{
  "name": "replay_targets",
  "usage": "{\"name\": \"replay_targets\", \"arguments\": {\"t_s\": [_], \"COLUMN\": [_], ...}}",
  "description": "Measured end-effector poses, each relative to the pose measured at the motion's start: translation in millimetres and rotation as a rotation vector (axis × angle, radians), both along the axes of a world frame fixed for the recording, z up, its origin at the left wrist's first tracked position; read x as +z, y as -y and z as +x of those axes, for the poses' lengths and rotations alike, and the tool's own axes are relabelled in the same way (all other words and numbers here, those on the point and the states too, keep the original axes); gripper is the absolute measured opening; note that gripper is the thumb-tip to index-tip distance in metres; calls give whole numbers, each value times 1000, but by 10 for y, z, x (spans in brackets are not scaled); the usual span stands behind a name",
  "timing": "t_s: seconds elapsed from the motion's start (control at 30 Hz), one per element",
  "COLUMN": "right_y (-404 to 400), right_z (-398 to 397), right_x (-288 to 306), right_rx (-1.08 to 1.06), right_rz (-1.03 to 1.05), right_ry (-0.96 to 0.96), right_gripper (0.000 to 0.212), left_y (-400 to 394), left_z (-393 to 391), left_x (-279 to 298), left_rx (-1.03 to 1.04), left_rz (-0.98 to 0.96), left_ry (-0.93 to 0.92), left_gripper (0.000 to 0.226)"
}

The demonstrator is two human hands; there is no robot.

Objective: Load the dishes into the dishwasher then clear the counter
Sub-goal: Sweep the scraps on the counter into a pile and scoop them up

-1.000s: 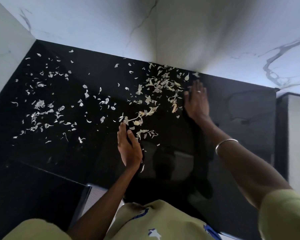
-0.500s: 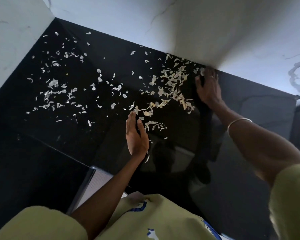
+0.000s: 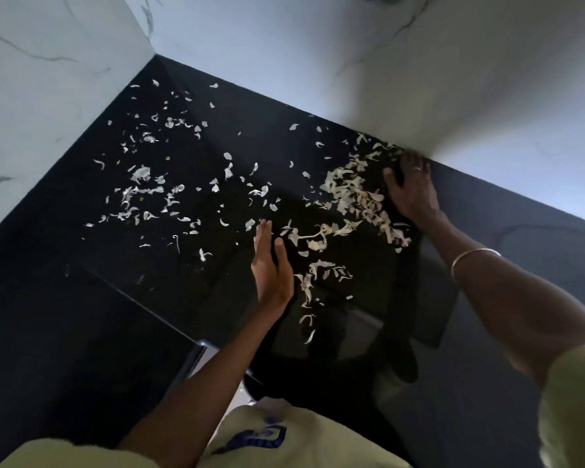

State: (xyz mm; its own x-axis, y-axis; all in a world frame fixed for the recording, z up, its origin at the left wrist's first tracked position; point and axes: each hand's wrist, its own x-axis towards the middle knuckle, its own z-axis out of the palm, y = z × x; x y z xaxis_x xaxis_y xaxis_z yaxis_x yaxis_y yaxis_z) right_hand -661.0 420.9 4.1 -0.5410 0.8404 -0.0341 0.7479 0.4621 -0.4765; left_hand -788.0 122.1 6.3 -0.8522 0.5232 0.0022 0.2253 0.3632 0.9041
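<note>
Black counter (image 3: 487,383) met white marble walls at a corner. Your right hand (image 3: 411,192) lay flat, fingers straight, touching the dense peel heap (image 3: 355,197), which ran diagonally toward you. Your left hand (image 3: 271,268) stood on edge, fingers straight, holding nothing, between that heap and the scattered peels (image 3: 142,190) farther left.

Nothing here can be read: the only mark I can see is the blue print on my pale yellow-green shirt (image 3: 260,437), and it is too blurred and cut off to make out any letters.
</note>
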Motion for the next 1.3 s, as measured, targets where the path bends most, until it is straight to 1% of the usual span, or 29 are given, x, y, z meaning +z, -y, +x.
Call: {"name": "replay_targets", "arguments": {"t_s": [0.03, 0.1, 0.2, 0.27, 0.37, 0.43, 0.5, 0.53, 0.67, 0.7, 0.73, 0.8, 0.83, 0.87, 0.9, 0.97, 1.03, 1.1, 1.17, 1.23, 1.3], "right_y": [13, 107, 213, 188, -31, -163, -158, -137, -62, -92, -128, -213, -221, -188, -106, 81, 222, 214, 46, -132, -180], "right_z": [-53, -168, -252, -254, -283, -344, -455, -501, -584, -611, -659, -780, -870, -964, -1045, -1115, -1049, -926, -819, -763, -777], "right_x": [12, 35, 63, 126, 184, 151, 117, 117, 236, 250, 251, 231, 207, 184, 184, 169, 177, 144, 141, 119, 99], "right_rx": [10, 34, 158, 199, 135, 134, 195, 212, 206, 177, 163, 194, 227, 255, 274, 332, 432, 483, 351, 220, 221], "right_rz": [6, -9, -50, -46, -2, -52, -63, -47, 81, 97, 87, 12, -35, -79, -117, -136, -150, -88, -8, -6, -28], "right_ry": [20, -4, -23, -78, -130, -82, -25, -39, -240, -274, -282, -222, -163, -98, -31, 45, -25, -108, -99, -47, 38], "right_gripper": [70, 67, 61, 59, 65, 71, 75, 71, 45, 41, 44, 62, 74, 81, 80, 69, 61, 61, 64, 67, 68], "left_y": [-52, -99, -106, -92, -105, -110, -101, -100, -95, -99, -94, -98, -95, -93, -92, -90, -88, -82, -92, -85, -86], "left_z": [-26, -1, 25, 8, -2, 18, 9, 6, 9, 14, 10, 18, 13, 9, 7, 11, 14, 4, 6, 7, 12], "left_x": [-9, -33, -56, -72, -59, -45, -41, -46, -47, -44, -45, -36, -30, -23, -22, -18, -33, -48, -42, -30, -16], "left_rx": [7, -6, 7, 23, 16, 14, 22, 21, 5, 5, 8, 9, 10, 10, 10, 9, 3, 6, 2, 0, -3], "left_rz": [-28, -75, -64, -60, -69, -79, -91, -92, -103, -108, -113, -130, -137, -137, -133, -126, -125, -119, -118, -125, -131], "left_ry": [7, -12, -10, 4, -6, -10, 5, 12, 15, 19, 23, 36, 43, 44, 39, 30, 49, 40, 35, 40, 46], "left_gripper": [45, 46, 46, 46, 47, 46, 46, 46, 47, 47, 47, 48, 49, 49, 49, 49, 49, 51, 54, 54, 53]}}
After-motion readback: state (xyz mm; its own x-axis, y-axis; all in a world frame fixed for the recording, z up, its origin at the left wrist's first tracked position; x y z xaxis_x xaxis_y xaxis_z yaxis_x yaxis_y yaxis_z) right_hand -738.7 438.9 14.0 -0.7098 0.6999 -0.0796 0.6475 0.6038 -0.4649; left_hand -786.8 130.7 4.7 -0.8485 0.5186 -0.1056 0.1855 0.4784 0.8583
